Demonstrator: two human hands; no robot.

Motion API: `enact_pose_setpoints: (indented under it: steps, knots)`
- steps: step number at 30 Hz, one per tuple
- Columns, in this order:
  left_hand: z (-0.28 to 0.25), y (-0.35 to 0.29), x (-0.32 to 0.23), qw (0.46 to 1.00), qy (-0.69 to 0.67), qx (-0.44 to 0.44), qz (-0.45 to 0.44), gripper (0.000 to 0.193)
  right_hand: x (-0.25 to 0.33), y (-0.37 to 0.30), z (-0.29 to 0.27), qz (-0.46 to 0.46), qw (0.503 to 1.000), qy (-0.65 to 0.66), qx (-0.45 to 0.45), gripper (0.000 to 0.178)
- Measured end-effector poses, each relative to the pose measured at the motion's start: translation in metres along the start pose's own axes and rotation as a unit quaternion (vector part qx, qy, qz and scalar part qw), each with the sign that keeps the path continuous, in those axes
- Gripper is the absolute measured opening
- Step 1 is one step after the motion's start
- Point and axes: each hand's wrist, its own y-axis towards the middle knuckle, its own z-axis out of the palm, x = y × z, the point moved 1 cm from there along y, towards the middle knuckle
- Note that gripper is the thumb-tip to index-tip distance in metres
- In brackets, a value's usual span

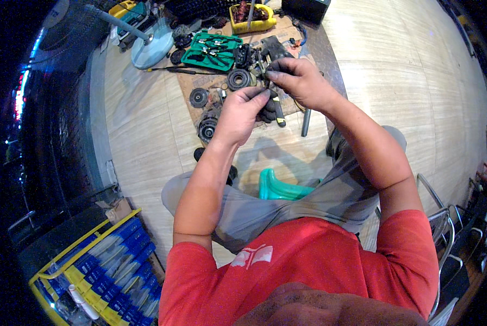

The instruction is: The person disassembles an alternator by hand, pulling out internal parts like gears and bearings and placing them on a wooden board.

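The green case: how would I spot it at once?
Find the cardboard on the floor. On its far left part, beyond the left hand, lies the green case. Unlike the yellow tub farther off, it lies flat and open, showing tools.

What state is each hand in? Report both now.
Left hand: closed in a pinch; anything held is too small to tell.
Right hand: pinched closed too; anything held cannot be told.

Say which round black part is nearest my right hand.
The round black ringed part just below the green tool case, closest to your right hand; the others lie farther left.
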Motion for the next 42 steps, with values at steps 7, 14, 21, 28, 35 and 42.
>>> enact_pose_setpoints:
  steps: [7, 14, 21, 28, 35, 42]
  knots:
    - [0.002, 0.002, 0.001, 0.989, 0.132, -0.055, 0.034, 0.018, 0.000, 0.000, 0.003, -0.033, 0.998, -0.051, -0.013, 0.024]
    - [0.002, -0.005, -0.002, 0.981, -0.145, 0.101, -0.082, 0.017, 0.007, -0.004, -0.006, 0.030, 0.999, 0.040, 0.017, 0.027]
    - [-0.001, 0.001, 0.008, 0.993, -0.095, 0.062, -0.044, 0.015, 0.008, -0.001, -0.004, -0.033, 0.999, -0.007, -0.005, 0.027]
    - [0.003, 0.001, 0.011, 0.998, 0.030, -0.046, 0.014, 0.015, 0.007, -0.006, 0.009, -0.067, 0.979, -0.154, -0.116, 0.023]
    - [0.008, 0.000, 0.004, 0.996, 0.081, -0.029, -0.008, 0.020, 0.011, -0.007, 0.005, -0.017, 0.988, -0.144, -0.046, 0.022]
    - [0.007, -0.007, 0.006, 0.981, -0.160, 0.112, -0.019, 0.019, 0.020, -0.008, -0.004, -0.042, 0.999, -0.020, -0.013, 0.025]
